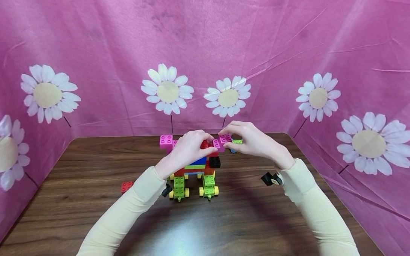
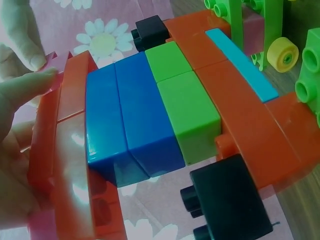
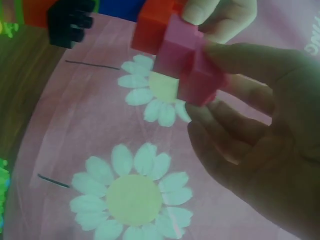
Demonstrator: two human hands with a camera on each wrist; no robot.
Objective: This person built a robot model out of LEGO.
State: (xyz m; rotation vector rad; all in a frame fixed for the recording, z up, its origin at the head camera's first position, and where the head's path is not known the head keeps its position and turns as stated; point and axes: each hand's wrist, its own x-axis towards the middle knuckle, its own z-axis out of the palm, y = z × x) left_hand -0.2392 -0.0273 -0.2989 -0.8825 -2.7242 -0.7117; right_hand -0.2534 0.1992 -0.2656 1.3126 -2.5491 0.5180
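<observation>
A tall figure of toy building bricks stands on the table, with blue bricks in its middle and green legs on yellow wheels. Across its red top, my left hand grips the bricks, thumb toward the right end. My right hand pinches a pink brick between thumb and fingers at that end. This brick overlaps another pink brick beside the red one. At the figure's left end sits one more pink brick. A black brick juts from its side.
A loose red brick lies on the wooden table, left of the figure. Green and blue pieces show behind my right hand. Pink cloth with daisies hangs round the table's back and sides.
</observation>
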